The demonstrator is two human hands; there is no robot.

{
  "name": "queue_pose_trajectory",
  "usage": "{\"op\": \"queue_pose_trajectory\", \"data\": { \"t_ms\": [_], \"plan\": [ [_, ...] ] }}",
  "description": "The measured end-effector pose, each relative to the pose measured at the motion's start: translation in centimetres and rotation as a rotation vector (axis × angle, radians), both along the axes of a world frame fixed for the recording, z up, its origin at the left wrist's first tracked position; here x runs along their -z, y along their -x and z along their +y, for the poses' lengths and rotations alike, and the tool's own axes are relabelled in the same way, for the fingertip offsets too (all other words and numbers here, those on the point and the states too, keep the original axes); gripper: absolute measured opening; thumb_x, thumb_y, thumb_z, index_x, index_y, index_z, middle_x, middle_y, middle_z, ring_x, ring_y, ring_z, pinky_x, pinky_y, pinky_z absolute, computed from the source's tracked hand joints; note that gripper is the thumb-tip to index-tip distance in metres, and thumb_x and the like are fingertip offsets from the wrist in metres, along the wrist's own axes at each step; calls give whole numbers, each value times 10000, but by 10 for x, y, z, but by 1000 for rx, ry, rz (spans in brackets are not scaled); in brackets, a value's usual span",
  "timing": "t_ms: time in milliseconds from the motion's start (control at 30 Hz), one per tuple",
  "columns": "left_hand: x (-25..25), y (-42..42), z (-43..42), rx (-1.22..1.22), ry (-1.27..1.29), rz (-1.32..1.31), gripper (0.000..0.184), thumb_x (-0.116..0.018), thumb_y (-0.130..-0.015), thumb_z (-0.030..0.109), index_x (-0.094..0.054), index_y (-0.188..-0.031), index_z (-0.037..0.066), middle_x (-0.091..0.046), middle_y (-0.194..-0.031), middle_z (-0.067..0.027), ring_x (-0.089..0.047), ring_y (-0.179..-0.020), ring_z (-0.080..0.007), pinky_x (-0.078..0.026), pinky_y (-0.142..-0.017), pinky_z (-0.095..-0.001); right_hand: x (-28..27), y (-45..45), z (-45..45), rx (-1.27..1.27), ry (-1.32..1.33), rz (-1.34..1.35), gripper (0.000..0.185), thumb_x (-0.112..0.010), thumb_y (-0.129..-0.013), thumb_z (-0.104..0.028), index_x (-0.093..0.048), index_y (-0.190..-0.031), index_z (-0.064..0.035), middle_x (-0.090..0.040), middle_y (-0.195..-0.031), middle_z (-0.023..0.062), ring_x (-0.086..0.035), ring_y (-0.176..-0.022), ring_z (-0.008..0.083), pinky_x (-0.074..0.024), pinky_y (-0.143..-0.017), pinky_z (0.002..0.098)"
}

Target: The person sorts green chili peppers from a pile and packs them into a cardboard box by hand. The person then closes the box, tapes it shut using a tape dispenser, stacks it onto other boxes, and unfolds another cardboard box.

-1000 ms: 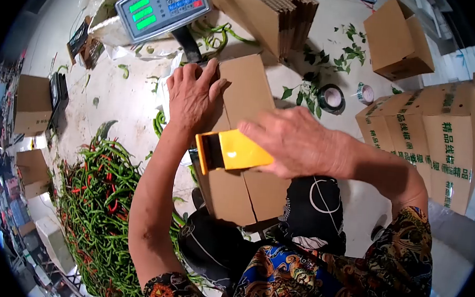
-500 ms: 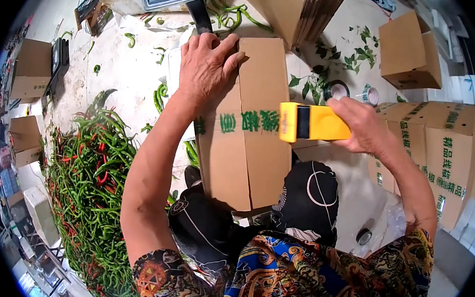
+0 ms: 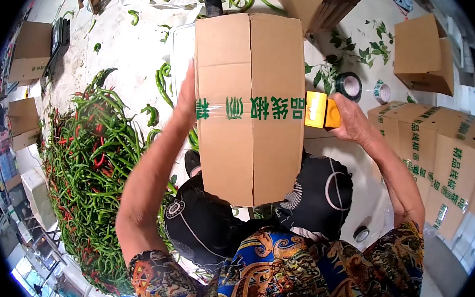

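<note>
A closed cardboard box (image 3: 272,162) stands in front of me between my knees. A strip of clear tape with green printed characters (image 3: 251,109) runs across its top. My left hand (image 3: 186,94) lies along the box's left side, fingers stretched out against it and seen almost edge-on. My right hand (image 3: 351,117) grips a yellow tape dispenser (image 3: 316,110) close to the box's right edge, at the end of the printed strip. Part of the dispenser is hidden by my fingers.
A large heap of green and red chilli peppers (image 3: 94,193) lies on the left. Taped cartons (image 3: 443,159) stand on the right, tape rolls (image 3: 349,86) near them. An open box (image 3: 422,51) and flattened cardboard (image 3: 332,11) are farther back.
My left hand has gone from the box's top to its left side. The dispenser has moved right and turned, past the box's edge. The printed strip now reaches that edge.
</note>
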State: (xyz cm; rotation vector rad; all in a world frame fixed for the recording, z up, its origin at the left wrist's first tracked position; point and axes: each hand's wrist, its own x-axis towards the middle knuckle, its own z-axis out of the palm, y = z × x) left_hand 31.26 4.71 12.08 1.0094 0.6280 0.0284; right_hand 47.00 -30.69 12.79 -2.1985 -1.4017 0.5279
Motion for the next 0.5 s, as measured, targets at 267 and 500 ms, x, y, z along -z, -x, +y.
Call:
{"op": "queue_pose_trajectory", "data": {
  "t_ms": [267,500],
  "plan": [
    [81,52,-59,47,303,340,653,-328,-1005,527,-441,-1378,3,-571,-1278,-154,-572,-1136,-240,-454,-978,-358,-53,12,19,80,34,-28,519,-760,-642,-61,-449,-1057,-25,-557,-904,183,-588,-840,425,-492,-686,447],
    [114,39,-31,167,238,382,675,-333,-1002,536,-408,-1402,-2,-544,-1316,-161,-540,-1185,-253,-435,-994,-373,-135,36,65,23,277,-175,673,-789,-670,-133,-413,-1198,49,-563,-960,221,-589,-866,421,-502,-733,452]
  ]
}}
